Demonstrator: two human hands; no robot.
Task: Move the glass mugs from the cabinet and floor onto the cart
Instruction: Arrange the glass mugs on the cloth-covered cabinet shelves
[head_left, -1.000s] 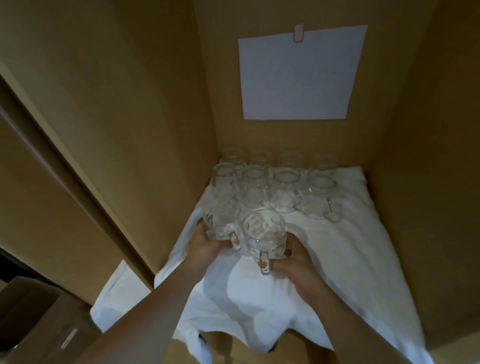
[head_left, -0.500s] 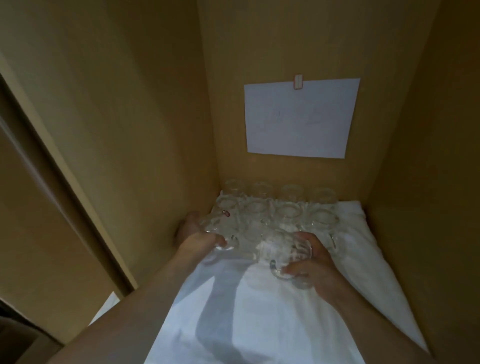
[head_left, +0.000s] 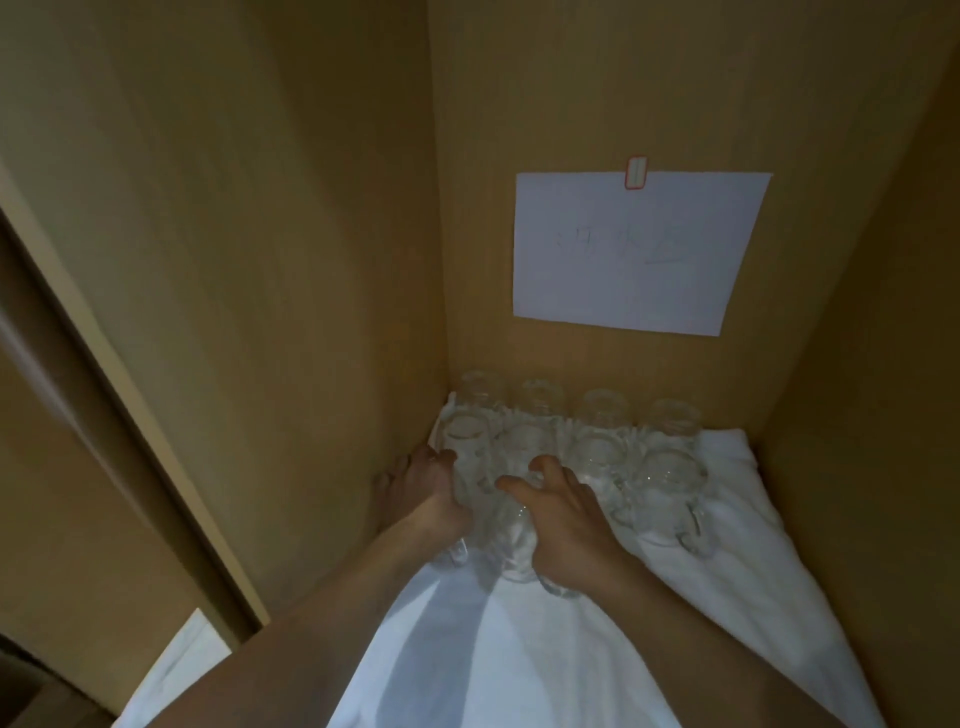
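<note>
Several clear glass mugs (head_left: 670, 483) stand in rows on a white cloth (head_left: 727, 582) at the back of a wooden cabinet. My left hand (head_left: 431, 499) is wrapped around a mug (head_left: 470, 486) beside the left wall, and its handle shows under my wrist. My right hand (head_left: 569, 525) lies over and around another mug (head_left: 511, 543) just in front of the rows, with thumb and fingers spread across its top. Both held mugs rest on the cloth, close against the standing ones.
A white paper sheet (head_left: 639, 254) is taped to the cabinet's back wall. Wooden side walls (head_left: 260, 260) close in on left and right. A door frame (head_left: 119, 415) runs diagonally at the left. The cloth's front half bears nothing.
Both hands pushed their mugs from the cloth's middle deeper into the cabinet, up against the standing rows. My view has tilted upward.
</note>
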